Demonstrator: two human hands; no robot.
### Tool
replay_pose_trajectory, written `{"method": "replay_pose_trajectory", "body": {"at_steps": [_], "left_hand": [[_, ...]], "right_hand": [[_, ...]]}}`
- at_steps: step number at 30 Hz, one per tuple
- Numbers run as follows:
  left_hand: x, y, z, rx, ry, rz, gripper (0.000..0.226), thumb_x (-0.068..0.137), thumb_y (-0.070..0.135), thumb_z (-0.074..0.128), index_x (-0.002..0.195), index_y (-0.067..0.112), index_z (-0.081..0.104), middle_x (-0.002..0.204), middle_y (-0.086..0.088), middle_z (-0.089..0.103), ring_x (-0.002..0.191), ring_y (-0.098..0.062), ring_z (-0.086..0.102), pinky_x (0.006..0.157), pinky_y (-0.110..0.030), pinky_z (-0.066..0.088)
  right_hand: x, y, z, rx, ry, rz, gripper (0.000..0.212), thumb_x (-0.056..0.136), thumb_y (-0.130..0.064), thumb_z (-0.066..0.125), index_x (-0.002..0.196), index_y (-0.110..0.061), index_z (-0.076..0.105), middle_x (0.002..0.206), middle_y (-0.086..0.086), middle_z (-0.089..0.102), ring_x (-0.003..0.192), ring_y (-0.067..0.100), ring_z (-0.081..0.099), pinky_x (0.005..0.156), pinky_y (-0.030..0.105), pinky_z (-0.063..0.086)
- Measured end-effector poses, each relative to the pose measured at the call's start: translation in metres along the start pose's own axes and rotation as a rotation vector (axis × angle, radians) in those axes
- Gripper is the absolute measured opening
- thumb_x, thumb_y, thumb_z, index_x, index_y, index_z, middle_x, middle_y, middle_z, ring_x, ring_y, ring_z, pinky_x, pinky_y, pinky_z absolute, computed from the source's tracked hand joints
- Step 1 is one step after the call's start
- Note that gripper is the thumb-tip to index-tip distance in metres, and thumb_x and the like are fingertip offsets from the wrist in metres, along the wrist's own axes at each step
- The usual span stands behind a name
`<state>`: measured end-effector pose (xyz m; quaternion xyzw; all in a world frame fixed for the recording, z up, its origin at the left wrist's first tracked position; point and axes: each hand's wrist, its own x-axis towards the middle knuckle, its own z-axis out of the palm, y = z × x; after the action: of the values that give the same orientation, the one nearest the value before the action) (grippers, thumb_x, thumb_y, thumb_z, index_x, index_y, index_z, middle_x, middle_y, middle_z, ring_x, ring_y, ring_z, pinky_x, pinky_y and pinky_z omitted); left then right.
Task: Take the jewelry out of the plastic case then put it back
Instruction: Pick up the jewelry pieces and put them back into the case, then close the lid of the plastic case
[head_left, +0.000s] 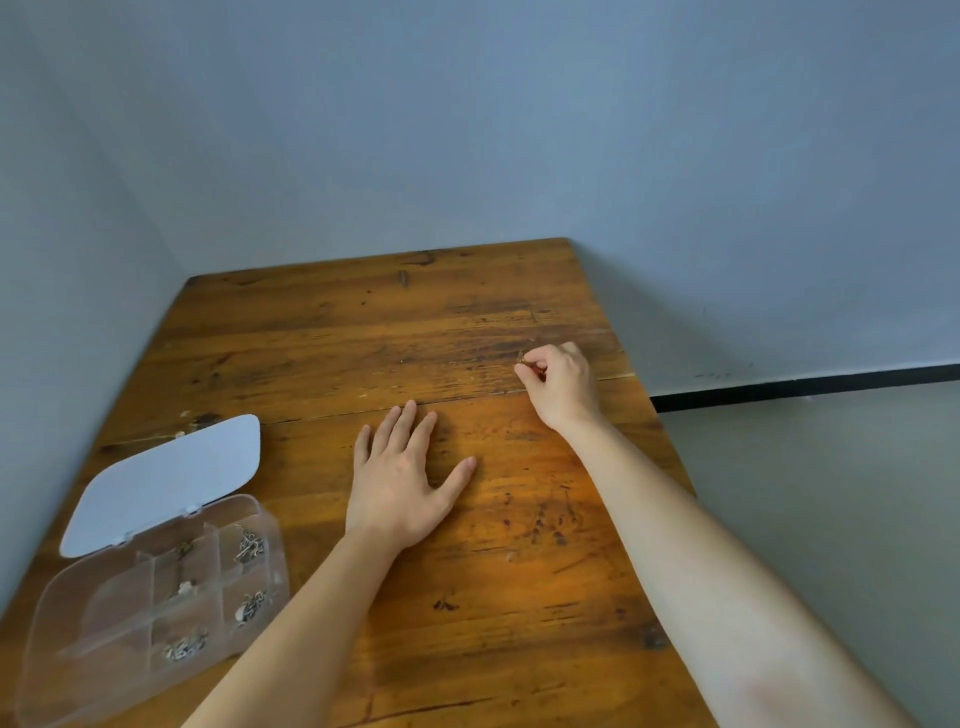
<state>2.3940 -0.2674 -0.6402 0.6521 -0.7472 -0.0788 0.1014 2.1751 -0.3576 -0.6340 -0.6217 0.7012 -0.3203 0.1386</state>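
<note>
A wooden table (467, 597) filled the middle and lower part of the frame, set into a corner of grey-blue walls (467, 130). At the lower left stood the clear plastic case (156, 597), its lid (166, 478) swung open and tilted back toward the upper left. The case was divided into compartments, and small metal jewelry pieces (249, 545) lay in several of them, mostly along its right side and near edge; the left compartments looked bare, though the plastic blurred the view.

The left hand (400, 483) lay flat on the table just right of the case, palm down, fingers spread and holding nothing. It did not touch the case.

The right hand (561, 384) was in the right centre of the frame, well apart from the case, near the table's right edge. Its thumb and forefinger were pinched together on a small dark piece (522, 358), too tiny to identify. The piece sat at or just above the wood; contact could not be told.
</note>
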Motion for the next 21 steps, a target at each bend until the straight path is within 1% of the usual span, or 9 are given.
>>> {"method": "replay_pose_trajectory", "body": {"at_steps": [2, 4, 7, 9, 11, 12, 14, 17, 21], "left_hand": [[0.0, 0.0, 0.001, 0.0, 0.004, 0.002, 0.09, 0.084, 0.084, 0.018, 0.154, 0.03, 0.029, 0.166, 0.002, 0.017, 0.153, -0.016, 0.007, 0.124, -0.046, 0.001], [-0.001, 0.0, 0.0, 0.001, 0.005, 0.004, 0.089, 0.084, 0.083, 0.019, 0.154, 0.03, 0.03, 0.166, 0.002, 0.018, 0.153, -0.016, 0.007, 0.124, -0.046, 0.002], [-0.001, 0.001, -0.001, -0.006, 0.007, 0.004, 0.088, 0.084, 0.083, 0.021, 0.154, 0.03, 0.03, 0.166, 0.002, 0.018, 0.153, -0.016, 0.007, 0.124, -0.046, 0.001], [0.0, 0.0, -0.002, -0.026, 0.0, 0.011, 0.088, 0.084, 0.083, 0.024, 0.154, 0.03, 0.031, 0.166, 0.002, 0.019, 0.153, -0.016, 0.008, 0.124, -0.046, 0.001], [-0.002, -0.002, -0.007, -0.108, -0.06, 0.016, 0.09, 0.082, 0.084, 0.029, 0.153, 0.03, 0.031, 0.166, 0.002, 0.018, 0.153, -0.017, 0.006, 0.124, -0.047, -0.001], [-0.002, -0.003, -0.013, -0.188, -0.102, 0.009, 0.09, 0.082, 0.083, 0.033, 0.153, 0.029, 0.032, 0.166, 0.001, 0.018, 0.154, -0.017, 0.006, 0.124, -0.048, -0.002], [-0.006, -0.008, -0.028, -0.355, -0.121, -0.023, 0.085, 0.084, 0.078, 0.04, 0.153, 0.028, 0.033, 0.165, -0.001, 0.021, 0.153, -0.019, 0.008, 0.124, -0.049, 0.001], [-0.028, -0.024, -0.055, -0.453, -0.01, -0.051, 0.076, 0.089, 0.07, 0.046, 0.152, 0.03, 0.034, 0.163, 0.0, 0.026, 0.152, -0.019, 0.015, 0.123, -0.051, 0.01], [-0.074, -0.065, -0.085, -0.445, 0.107, -0.116, 0.07, 0.09, 0.07, 0.044, 0.149, 0.033, 0.035, 0.16, 0.004, 0.032, 0.15, -0.019, 0.022, 0.12, -0.055, 0.021]], "right_hand": [[-0.001, 0.005, 0.004, -0.048, -0.036, -0.006, 0.032, 0.096, -0.035, 0.062, 0.121, -0.016, 0.068, 0.119, 0.008, 0.059, 0.111, 0.025, 0.059, 0.099, 0.037, 0.049], [-0.003, 0.005, 0.001, -0.019, -0.07, -0.005, 0.041, 0.095, -0.037, 0.063, 0.129, -0.014, 0.063, 0.123, 0.008, 0.056, 0.114, 0.025, 0.058, 0.102, 0.037, 0.046], [-0.012, 0.006, -0.01, 0.092, -0.107, 0.025, 0.053, 0.093, -0.037, 0.066, 0.138, -0.011, 0.056, 0.126, 0.007, 0.056, 0.114, 0.021, 0.059, 0.1, 0.029, 0.044], [-0.026, 0.008, -0.018, 0.161, -0.062, 0.033, 0.051, 0.093, -0.035, 0.067, 0.137, -0.011, 0.057, 0.124, 0.006, 0.059, 0.11, 0.018, 0.061, 0.099, 0.029, 0.045], [-0.045, 0.007, -0.021, 0.219, -0.034, 0.042, 0.05, 0.092, -0.035, 0.067, 0.136, -0.014, 0.057, 0.123, 0.005, 0.062, 0.109, 0.017, 0.061, 0.101, 0.038, 0.049], [-0.055, 0.004, -0.023, 0.236, -0.039, 0.049, 0.05, 0.093, -0.036, 0.066, 0.137, -0.014, 0.056, 0.125, 0.005, 0.062, 0.11, 0.016, 0.06, 0.101, 0.04, 0.049], [-0.071, -0.005, -0.025, 0.253, -0.074, 0.056, 0.051, 0.095, -0.036, 0.064, 0.14, -0.013, 0.054, 0.131, 0.006, 0.059, 0.113, 0.016, 0.058, 0.101, 0.037, 0.047], [-0.094, -0.026, -0.022, 0.286, -0.121, 0.029, 0.054, 0.096, -0.036, 0.062, 0.143, -0.013, 0.05, 0.138, 0.006, 0.056, 0.117, 0.015, 0.057, 0.101, 0.035, 0.047], [-0.13, -0.073, -0.002, 0.336, -0.244, -0.007, 0.058, 0.097, -0.038, 0.06, 0.148, -0.017, 0.042, 0.144, 0.002, 0.051, 0.124, 0.014, 0.053, 0.098, 0.029, 0.043]]}}
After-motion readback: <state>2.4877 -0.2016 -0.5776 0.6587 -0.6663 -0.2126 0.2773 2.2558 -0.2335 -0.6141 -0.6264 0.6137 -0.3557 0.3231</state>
